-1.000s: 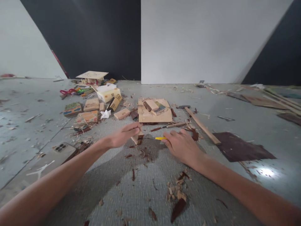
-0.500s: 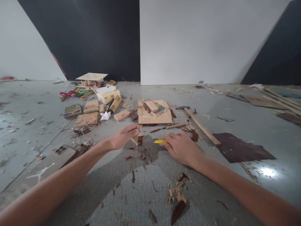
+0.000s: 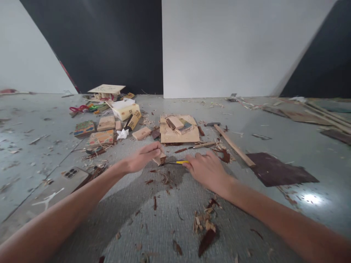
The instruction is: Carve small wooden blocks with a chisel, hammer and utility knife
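Near the centre, my left hand (image 3: 143,157) is closed round a small wooden block (image 3: 159,158), its brown end facing right. My right hand (image 3: 206,168) grips a thin tool with a yellow handle (image 3: 182,162); the dark tip points left and reaches the lower right end of the block, though contact is hard to tell. Just beyond both hands lies a thin wooden board (image 3: 179,138) with wood pieces on it. A wooden-handled knife (image 3: 201,145) rests between that board and my right hand.
A hammer (image 3: 233,144) and a dark brown sheet (image 3: 279,170) lie to the right. At left are a phone (image 3: 75,178), painted blocks (image 3: 101,138), white tissue (image 3: 122,134) and a yellow box (image 3: 124,111). Wood chips (image 3: 204,221) litter the grey floor nearer me.
The block in my left hand has tilted a little, showing less of its side. More of the yellow-handled tool shows, and its dark tip now meets the block's end in view.
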Demonstrator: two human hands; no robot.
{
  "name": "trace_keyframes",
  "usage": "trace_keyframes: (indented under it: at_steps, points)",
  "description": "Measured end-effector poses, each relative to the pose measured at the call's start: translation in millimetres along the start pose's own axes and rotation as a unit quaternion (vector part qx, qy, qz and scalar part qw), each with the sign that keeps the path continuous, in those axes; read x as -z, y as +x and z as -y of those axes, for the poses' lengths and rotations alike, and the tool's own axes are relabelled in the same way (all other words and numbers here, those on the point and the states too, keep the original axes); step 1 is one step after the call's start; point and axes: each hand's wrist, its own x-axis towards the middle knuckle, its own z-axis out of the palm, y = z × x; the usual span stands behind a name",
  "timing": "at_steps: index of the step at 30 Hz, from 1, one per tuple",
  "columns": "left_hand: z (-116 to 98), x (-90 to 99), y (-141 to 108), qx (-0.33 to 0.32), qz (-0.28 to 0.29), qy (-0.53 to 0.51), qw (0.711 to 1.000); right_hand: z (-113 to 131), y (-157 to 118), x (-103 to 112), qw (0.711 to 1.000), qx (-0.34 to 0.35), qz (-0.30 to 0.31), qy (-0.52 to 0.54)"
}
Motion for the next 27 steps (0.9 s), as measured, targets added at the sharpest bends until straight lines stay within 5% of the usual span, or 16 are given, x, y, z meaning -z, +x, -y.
trace_keyframes:
  at_steps: [8,15,27]
  points:
    - [3,3.3,0,-0.001,-0.009,-0.050,0.999,-16,-10,5,0.998,0.031,0.046,0.039]
    - [4,4.7,1,0.012,-0.005,-0.068,0.998,-29,-4,0,0.994,0.087,-0.004,0.062]
    - [-1,5.6,-3,0.009,0.011,-0.032,0.999,0,-9,-2,0.999,-0.022,0.007,-0.023]
